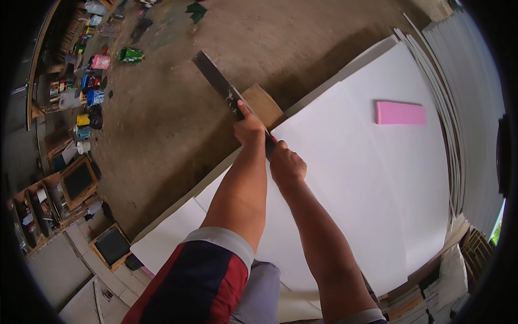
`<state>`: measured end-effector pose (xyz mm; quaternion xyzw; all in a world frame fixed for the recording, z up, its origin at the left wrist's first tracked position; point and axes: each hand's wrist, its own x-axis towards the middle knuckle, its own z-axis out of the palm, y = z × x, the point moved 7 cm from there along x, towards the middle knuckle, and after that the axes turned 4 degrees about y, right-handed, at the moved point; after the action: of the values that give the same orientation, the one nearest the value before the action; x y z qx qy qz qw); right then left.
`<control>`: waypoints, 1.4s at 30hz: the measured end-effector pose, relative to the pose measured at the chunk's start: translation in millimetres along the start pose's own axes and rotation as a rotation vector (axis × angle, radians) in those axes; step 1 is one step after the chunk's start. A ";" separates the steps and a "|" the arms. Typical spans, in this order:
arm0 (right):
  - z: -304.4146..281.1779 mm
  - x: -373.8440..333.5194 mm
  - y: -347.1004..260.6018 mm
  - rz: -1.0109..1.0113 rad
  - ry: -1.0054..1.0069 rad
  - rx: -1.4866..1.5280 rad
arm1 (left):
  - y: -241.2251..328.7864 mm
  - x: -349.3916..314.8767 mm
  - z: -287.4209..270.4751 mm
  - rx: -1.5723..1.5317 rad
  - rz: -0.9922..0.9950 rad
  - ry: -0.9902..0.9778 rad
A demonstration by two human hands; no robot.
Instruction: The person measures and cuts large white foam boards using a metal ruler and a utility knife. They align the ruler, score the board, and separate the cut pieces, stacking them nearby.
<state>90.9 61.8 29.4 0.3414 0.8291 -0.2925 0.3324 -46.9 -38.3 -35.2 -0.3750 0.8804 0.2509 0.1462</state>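
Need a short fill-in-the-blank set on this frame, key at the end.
1. The block lying on the white sheet is coloured ____.
2. Of the person's two hands, the ____ hand is nearer the far end of the long dark tool.
3. In the picture, the flat brown piece shows on the tool's ____ side.

Missing words: pink; left; right.

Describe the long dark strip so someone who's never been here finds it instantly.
Start at the broad white sheet, then follow its upper-left edge to a small brown board. Alongside that board, the left hand and right hand grip the long strip. Unlike the stubby board, it's slim and dark.
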 end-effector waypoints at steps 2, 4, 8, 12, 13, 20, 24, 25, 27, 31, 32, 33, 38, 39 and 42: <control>0.3 -3.3 10.3 0.048 0.003 -0.007 | 11.0 0.6 5.2 -0.013 0.006 -0.027; 18.9 -27.9 32.1 0.022 -0.042 0.001 | -6.9 0.6 -6.6 -0.031 -0.003 0.036; 33.3 -64.0 90.3 0.055 -0.061 -0.021 | -7.5 -3.9 -0.7 -0.018 -0.042 0.048; 54.4 -102.7 145.8 0.053 -0.050 -0.032 | -5.7 0.4 3.9 -0.099 -0.002 0.064; 57.3 -114.0 154.7 0.039 -0.060 -0.032 | -9.7 28.8 10.8 -0.149 0.018 0.068; 100.4 -190.6 267.5 0.120 -0.063 -0.034 | 1.5 10.7 25.4 -0.307 0.110 -0.126; 120.2 -236.1 329.8 0.141 -0.139 -0.075 | 4.9 48.7 34.4 -0.431 0.189 -0.129; 127.4 -247.7 347.9 0.156 -0.146 -0.076 | 5.0 38.8 33.4 -0.450 0.173 -0.120; 140.8 -269.1 380.3 0.163 -0.149 -0.087 | 6.9 50.4 26.6 -0.382 0.164 -0.034; 170.3 -312.1 443.1 0.171 -0.128 -0.119 | 19.1 74.4 28.2 -0.361 0.253 -0.033; 176.7 -322.8 458.0 0.168 -0.115 -0.128 | 22.8 85.9 29.9 -0.386 0.288 -0.062; 183.5 -334.3 474.0 0.171 -0.103 -0.139 | 25.4 89.8 34.7 -0.389 0.311 -0.086; 216.1 -383.7 544.8 0.130 0.065 -0.184 | 42.9 117.6 33.7 -0.362 0.359 -0.088; 219.2 -392.3 555.4 0.126 0.079 -0.192 | 46.4 120.6 32.3 -0.357 0.360 -0.079; 228.1 -418.3 587.3 0.135 0.113 -0.225 | 48.5 109.0 31.9 -0.330 0.383 -0.060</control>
<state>846.1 93.8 53.3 0.3731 0.8490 -0.1551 0.3404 -154.0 -55.9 -94.1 -0.2124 0.8778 0.4254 0.0591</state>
